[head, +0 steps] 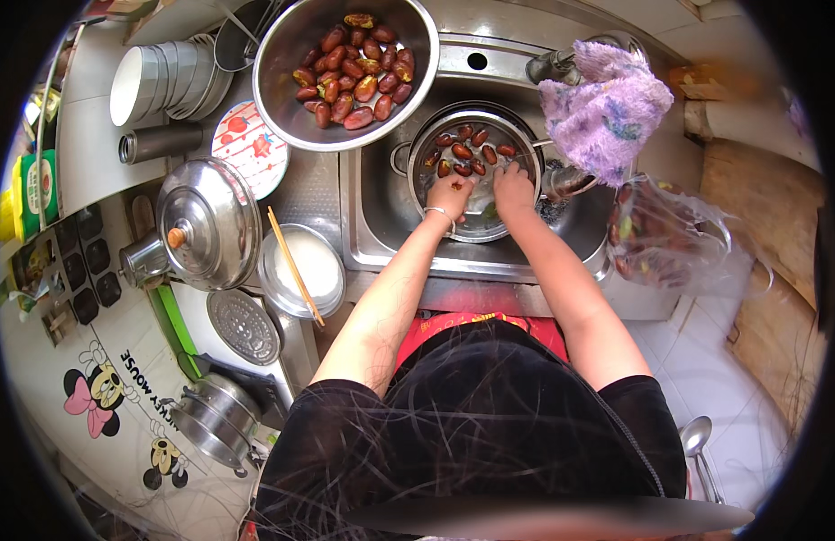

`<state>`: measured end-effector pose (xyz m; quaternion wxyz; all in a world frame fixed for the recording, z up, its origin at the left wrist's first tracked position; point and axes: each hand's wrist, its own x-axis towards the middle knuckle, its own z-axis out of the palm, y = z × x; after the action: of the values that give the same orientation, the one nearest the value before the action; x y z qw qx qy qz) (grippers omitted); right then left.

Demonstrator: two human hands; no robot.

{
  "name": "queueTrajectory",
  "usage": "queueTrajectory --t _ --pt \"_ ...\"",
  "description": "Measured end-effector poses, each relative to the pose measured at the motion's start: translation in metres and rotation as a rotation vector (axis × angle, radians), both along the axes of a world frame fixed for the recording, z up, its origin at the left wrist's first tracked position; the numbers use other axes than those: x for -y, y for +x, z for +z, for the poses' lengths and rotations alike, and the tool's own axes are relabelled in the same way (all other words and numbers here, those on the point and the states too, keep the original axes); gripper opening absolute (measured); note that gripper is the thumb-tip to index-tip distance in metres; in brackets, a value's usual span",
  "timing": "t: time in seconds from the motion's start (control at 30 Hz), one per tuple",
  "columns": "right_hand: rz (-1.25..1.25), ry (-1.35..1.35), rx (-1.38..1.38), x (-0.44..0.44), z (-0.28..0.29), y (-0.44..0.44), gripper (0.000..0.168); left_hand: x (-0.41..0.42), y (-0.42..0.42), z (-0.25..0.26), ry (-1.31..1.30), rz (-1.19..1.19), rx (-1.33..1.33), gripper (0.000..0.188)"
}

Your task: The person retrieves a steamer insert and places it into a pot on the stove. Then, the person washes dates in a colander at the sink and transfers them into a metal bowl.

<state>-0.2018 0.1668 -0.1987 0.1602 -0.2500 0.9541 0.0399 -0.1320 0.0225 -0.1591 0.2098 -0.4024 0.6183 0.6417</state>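
A round steel pot (423, 196) stands in the sink, holding water and several reddish-brown date-like fruits (462, 151). My left hand (450, 195), with a bangle on its wrist, is at the near left part of the pot, its fingers bent around a small brown-yellow piece, seemingly one of the fruits. Close beside it on the right, my right hand (513, 191) reaches into the pot; its fingertips are low and what they hold, if anything, is hidden. Something green lies in the water between the hands. A large steel bowl (282, 115) of similar fruits stands beyond, at the upper left.
A purple cloth (603, 111) hangs over the faucet. A plastic bag of fruits (661, 233) lies right of the sink. Left are a domed steel lid (211, 223), a bowl of white contents (302, 270) with chopsticks (296, 265) across it, and stacked white bowls (137, 84).
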Motion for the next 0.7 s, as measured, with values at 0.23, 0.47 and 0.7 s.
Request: queueTrajectory --t 0.23,0.47,0.7 --pt "-0.653 -0.961 1.100 -0.005 0.061 -0.021 0.030 0.001 0.014 0.008 0.477 0.295 -0.086 0.026" --pt "-0.561 -1.269 1.152 -0.020 0.078 -0.008 0.032 0.000 0.009 0.051 0.539 0.244 -0.258 0.041" --pt "-0.611 -1.236 1.121 -0.013 0.110 -0.003 0.038 0.003 0.008 0.051 0.537 0.271 -0.175 0.029"
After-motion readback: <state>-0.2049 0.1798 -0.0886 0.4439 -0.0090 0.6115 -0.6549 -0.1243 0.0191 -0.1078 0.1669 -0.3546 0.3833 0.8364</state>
